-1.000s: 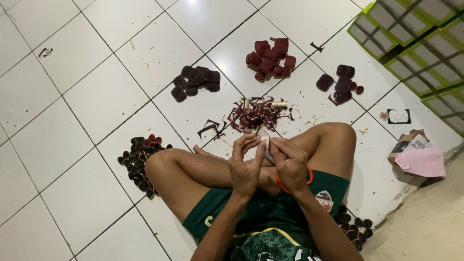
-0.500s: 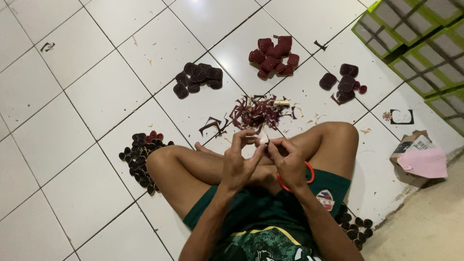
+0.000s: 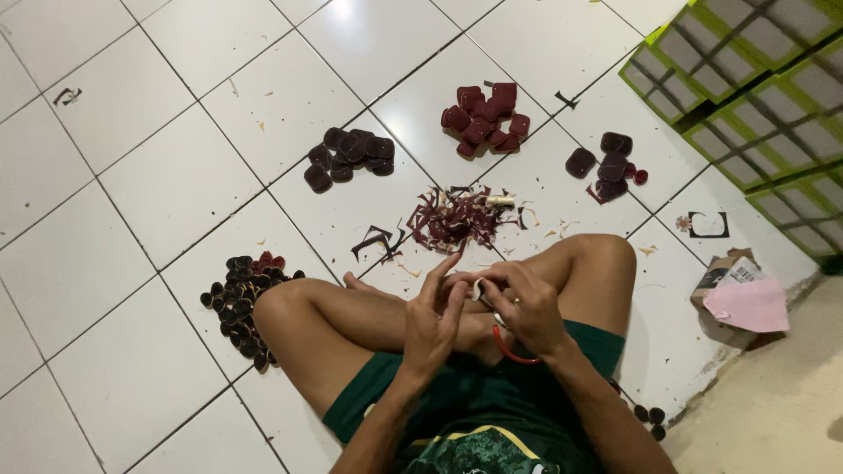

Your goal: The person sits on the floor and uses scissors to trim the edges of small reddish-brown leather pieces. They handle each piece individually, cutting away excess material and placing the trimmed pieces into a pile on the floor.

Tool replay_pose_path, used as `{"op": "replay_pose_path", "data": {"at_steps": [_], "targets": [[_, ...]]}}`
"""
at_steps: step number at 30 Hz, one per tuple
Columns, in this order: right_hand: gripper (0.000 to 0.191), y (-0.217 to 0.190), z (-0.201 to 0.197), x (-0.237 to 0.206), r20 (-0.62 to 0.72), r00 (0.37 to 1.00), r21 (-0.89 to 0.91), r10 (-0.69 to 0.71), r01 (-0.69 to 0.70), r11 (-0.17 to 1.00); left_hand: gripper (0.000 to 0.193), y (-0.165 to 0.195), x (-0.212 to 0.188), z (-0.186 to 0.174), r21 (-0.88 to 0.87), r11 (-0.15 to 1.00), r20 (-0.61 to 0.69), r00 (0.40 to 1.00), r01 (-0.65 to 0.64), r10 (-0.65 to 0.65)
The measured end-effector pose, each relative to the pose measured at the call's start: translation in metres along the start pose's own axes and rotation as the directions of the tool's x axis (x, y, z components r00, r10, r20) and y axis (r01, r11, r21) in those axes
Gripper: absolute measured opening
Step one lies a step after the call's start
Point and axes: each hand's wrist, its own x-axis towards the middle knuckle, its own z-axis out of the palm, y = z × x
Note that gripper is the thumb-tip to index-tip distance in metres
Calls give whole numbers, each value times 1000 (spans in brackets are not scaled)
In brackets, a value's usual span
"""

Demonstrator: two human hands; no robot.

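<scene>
I sit cross-legged on white floor tiles with both hands together above my shins. My right hand grips scissors with a red handle loop that shows under the palm. My left hand touches it, fingers raised, and pinches a small pale piece between the two hands. The blades are hidden by my fingers. A heap of dark red trimmings lies on the floor just beyond my hands.
Piles of dark red rounded pieces lie around me: far middle, far left, far right, and small dark ones by my left knee. Green crates stand at the far right, and a torn box with pink paper lies beside them.
My hands stay together over my legs. The left fingers have lifted and spread, and the scissor blade that pointed up earlier is now covered.
</scene>
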Motion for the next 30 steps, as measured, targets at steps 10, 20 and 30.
{"op": "replay_pose_path", "data": {"at_steps": [10,20,30], "targets": [[14,11,21,-14,83,889,459,451,-436,774,40,1,4,-1,70,996,-87,995,61,-55],[10,21,29,-21,171,901,641,400,-410,649,36,-25,8,-16,-326,945,164,986,28,28],[21,9,14,-11,355,808,622,470,-579,526,30,-19,8,-16,389,824,113,909,-413,402]]}}
